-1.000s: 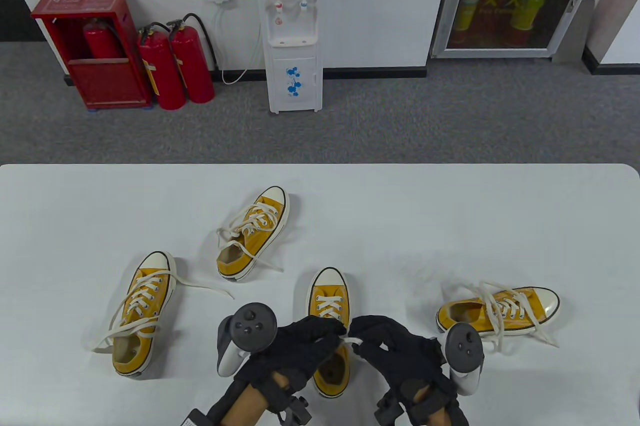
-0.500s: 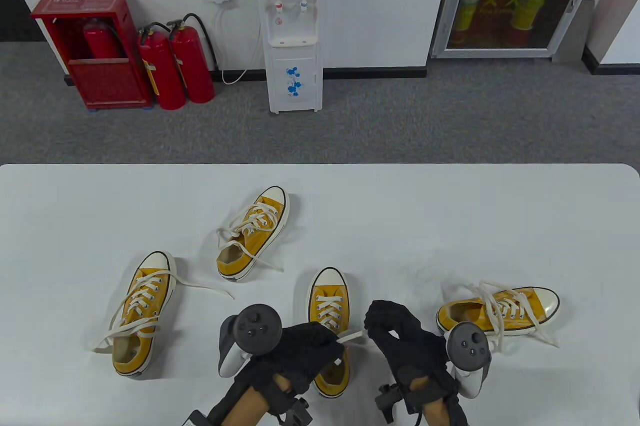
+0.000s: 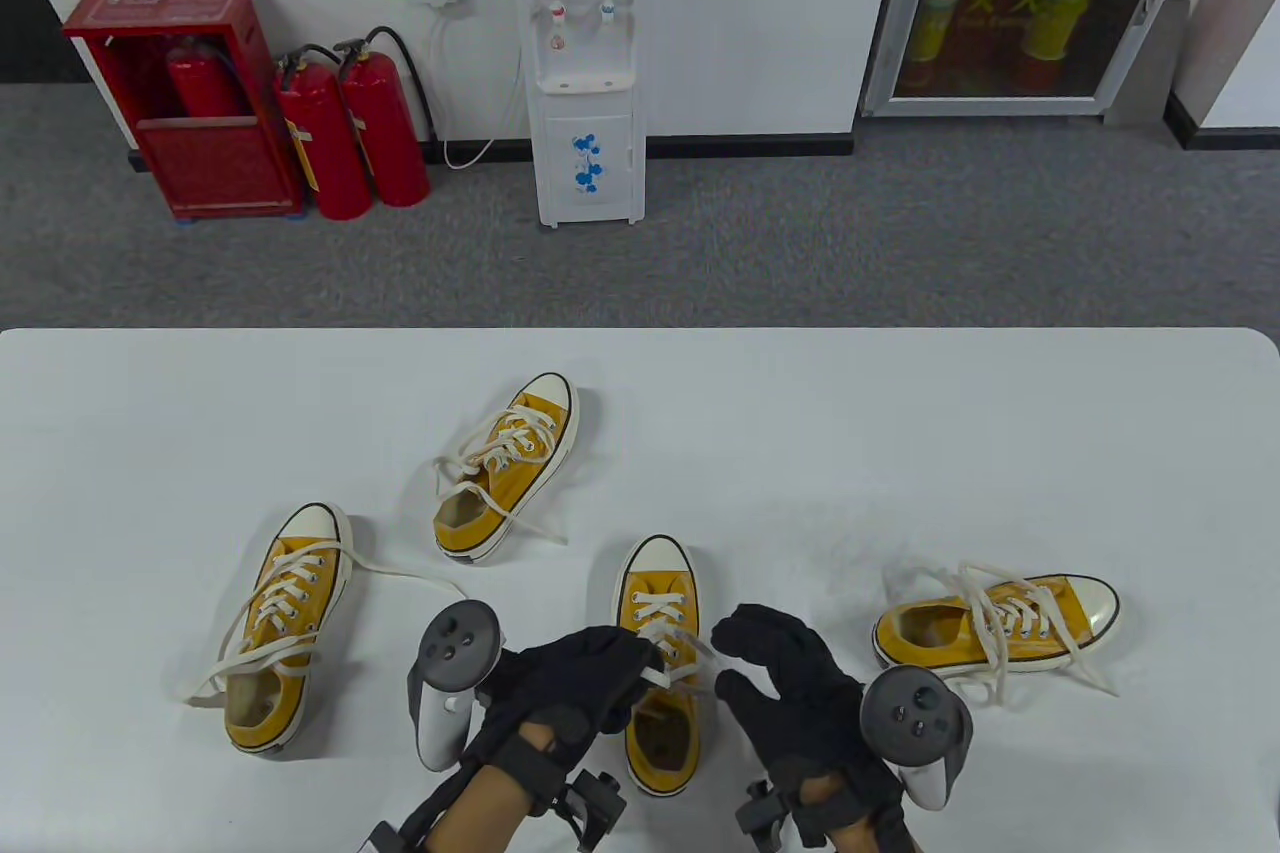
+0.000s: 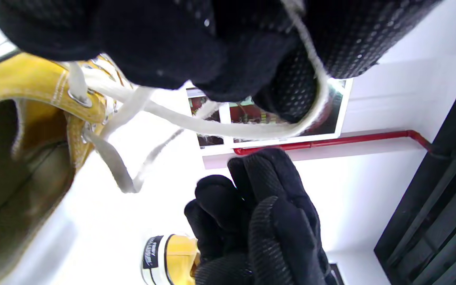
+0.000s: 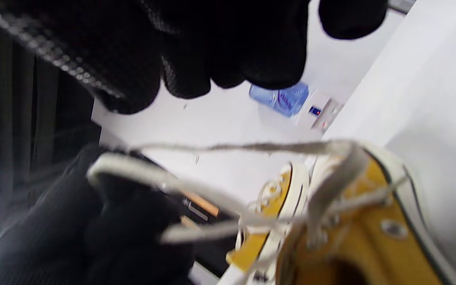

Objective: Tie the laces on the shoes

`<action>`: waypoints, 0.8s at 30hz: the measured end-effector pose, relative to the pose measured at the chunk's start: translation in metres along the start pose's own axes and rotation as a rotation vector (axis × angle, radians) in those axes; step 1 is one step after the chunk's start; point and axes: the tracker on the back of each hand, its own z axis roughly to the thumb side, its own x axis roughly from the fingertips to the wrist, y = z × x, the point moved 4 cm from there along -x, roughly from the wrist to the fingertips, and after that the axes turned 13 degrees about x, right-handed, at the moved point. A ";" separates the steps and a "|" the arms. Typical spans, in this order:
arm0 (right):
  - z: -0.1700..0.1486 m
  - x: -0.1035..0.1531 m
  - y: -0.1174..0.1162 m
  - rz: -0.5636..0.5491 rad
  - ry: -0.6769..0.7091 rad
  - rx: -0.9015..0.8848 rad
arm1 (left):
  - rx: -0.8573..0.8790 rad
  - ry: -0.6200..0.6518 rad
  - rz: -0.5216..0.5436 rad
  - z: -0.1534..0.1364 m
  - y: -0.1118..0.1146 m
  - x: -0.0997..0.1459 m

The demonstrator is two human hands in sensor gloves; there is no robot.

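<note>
Left hand [image 3: 575, 683] curled round flat woven lace [image 4: 228, 128] of canvas shoe [image 3: 660, 683]; right hand [image 3: 790, 683] loose, empty.

bare table [image 3: 900, 433] far and right, shoes [image 3: 510, 468] and trailing laces [image 3: 400, 575] crowding left

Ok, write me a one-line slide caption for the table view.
Left hand grips a lace of the nearest yellow sneaker; right hand hovers beside it.
</note>
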 end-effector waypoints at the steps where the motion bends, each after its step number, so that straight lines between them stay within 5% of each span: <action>1: 0.003 0.000 -0.005 0.026 0.008 -0.005 | 0.011 -0.001 -0.004 0.000 0.000 0.000; 12: 0.000 -0.001 -0.027 0.057 -0.064 -0.061 | -0.069 0.022 -0.074 0.002 0.016 -0.001; 24: -0.016 0.001 0.012 -0.125 -0.136 -0.204 | -0.445 0.181 0.060 0.037 -0.005 0.006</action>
